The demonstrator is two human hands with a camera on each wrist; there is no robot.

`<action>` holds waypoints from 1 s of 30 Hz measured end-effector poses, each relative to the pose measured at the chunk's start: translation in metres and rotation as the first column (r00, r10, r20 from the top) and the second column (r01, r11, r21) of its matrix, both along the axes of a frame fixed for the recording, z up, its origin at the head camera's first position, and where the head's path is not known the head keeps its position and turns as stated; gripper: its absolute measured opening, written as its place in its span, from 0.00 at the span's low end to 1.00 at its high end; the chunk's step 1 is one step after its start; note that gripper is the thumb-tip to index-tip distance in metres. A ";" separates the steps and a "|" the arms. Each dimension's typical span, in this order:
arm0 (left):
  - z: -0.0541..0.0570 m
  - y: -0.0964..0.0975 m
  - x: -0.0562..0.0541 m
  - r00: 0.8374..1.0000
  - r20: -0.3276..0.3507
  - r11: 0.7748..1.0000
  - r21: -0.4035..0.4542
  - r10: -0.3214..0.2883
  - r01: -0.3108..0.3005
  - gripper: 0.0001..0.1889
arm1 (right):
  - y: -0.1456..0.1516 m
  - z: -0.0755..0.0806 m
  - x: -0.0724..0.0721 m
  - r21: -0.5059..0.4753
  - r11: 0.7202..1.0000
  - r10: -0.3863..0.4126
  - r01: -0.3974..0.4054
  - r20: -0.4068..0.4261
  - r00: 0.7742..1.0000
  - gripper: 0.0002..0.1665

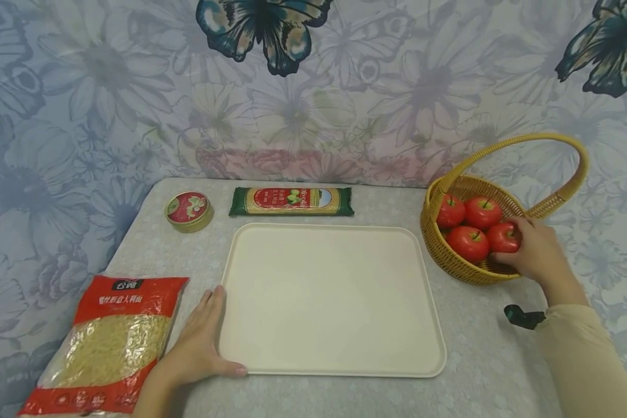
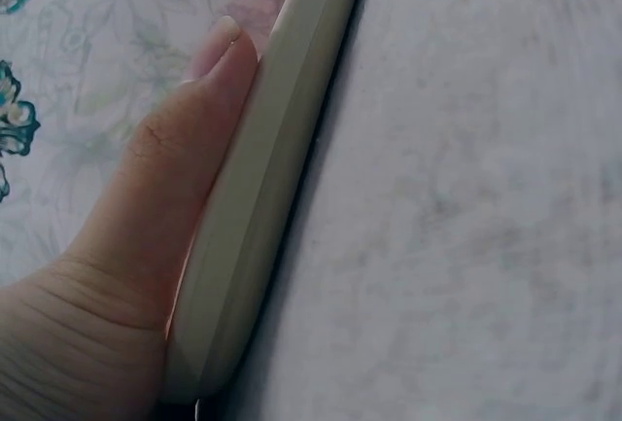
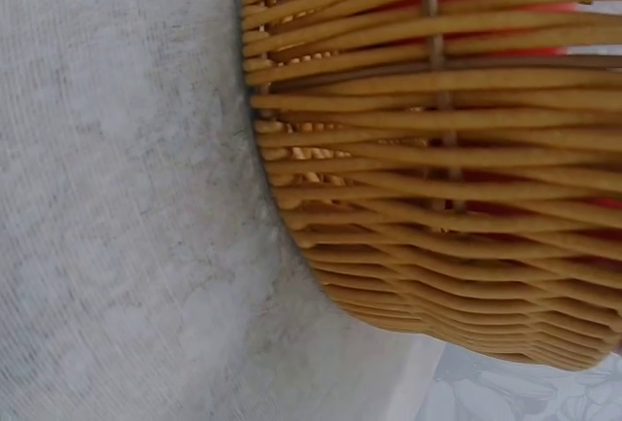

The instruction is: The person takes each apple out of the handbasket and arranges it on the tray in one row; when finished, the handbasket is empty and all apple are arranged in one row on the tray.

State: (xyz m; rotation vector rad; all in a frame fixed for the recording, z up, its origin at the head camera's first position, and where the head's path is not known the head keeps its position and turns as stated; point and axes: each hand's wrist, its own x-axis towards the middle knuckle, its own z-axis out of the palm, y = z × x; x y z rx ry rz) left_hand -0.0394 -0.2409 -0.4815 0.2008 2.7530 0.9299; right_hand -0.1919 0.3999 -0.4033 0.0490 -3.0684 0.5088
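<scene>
My right hand [image 1: 537, 251] reaches into a yellow wicker basket [image 1: 451, 261] at the right and grips a red apple [image 1: 503, 237], thumb in front and fingers behind it. Three more red apples [image 1: 467, 244] lie beside it in the basket. The right wrist view is filled by the woven basket wall [image 3: 447, 178], with red showing through; the hand is hidden there. On the left, my left hand [image 1: 198, 342] rests against the near left corner of a cream tray [image 1: 331, 302], fingers extended along its side. In the left wrist view the thumb [image 2: 165, 158] lies along the tray's rim [image 2: 267, 149].
A red and clear bag of pasta [image 1: 112, 342] lies left of the left forearm. Behind the tray are a round tin [image 1: 189, 212] and a green-ended packet of spaghetti [image 1: 291, 201]. The basket's tall handle [image 1: 533, 137] arches above the right hand. Floral cloth hangs behind the table.
</scene>
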 end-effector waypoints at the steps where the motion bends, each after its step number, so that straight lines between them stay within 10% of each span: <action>1: 0.000 0.000 0.000 1.000 0.000 1.000 -0.001 0.000 0.000 0.86 | 0.000 0.001 0.001 -0.006 1.000 -0.007 0.007 -0.012 1.000 0.51; 15: 0.002 0.001 0.000 1.000 0.009 1.000 -0.011 -0.002 0.002 0.85 | -0.037 0.037 0.031 -0.123 0.990 -0.084 0.067 -0.134 0.987 0.55; 30: -0.002 -0.001 -0.001 1.000 0.006 1.000 -0.022 0.012 -0.012 0.85 | -0.172 0.052 0.052 -0.114 0.927 0.303 -0.358 -0.338 0.891 0.49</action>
